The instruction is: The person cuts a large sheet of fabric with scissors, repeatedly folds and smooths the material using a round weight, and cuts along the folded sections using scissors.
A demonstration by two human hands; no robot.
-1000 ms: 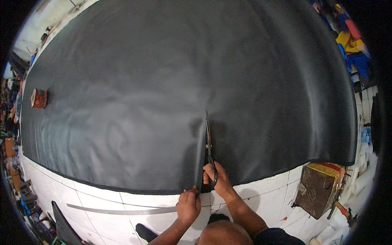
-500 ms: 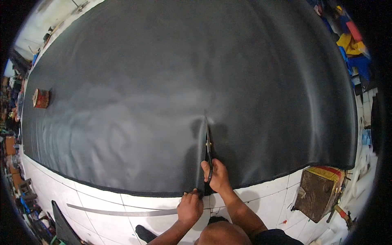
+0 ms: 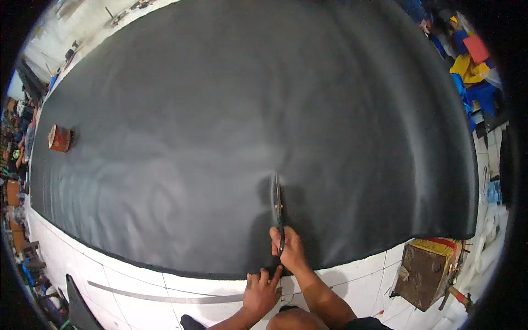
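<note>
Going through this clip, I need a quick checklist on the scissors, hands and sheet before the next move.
1. Scissors in grasp: ok, the right hand holds the handles.
2. Left hand away from the blades: ok, it is at the near edge of the black sheet, behind the handles.
3. Blades open: cannot tell, they are too thin and dark in this view.
4. Sheet smooth throughout: not ok, ripples show on its left side.
5. Red container away from the blades: ok, it sits far to the left on the sheet.
6. Grey strip off the sheet: ok, it lies on the tiled floor.
</note>
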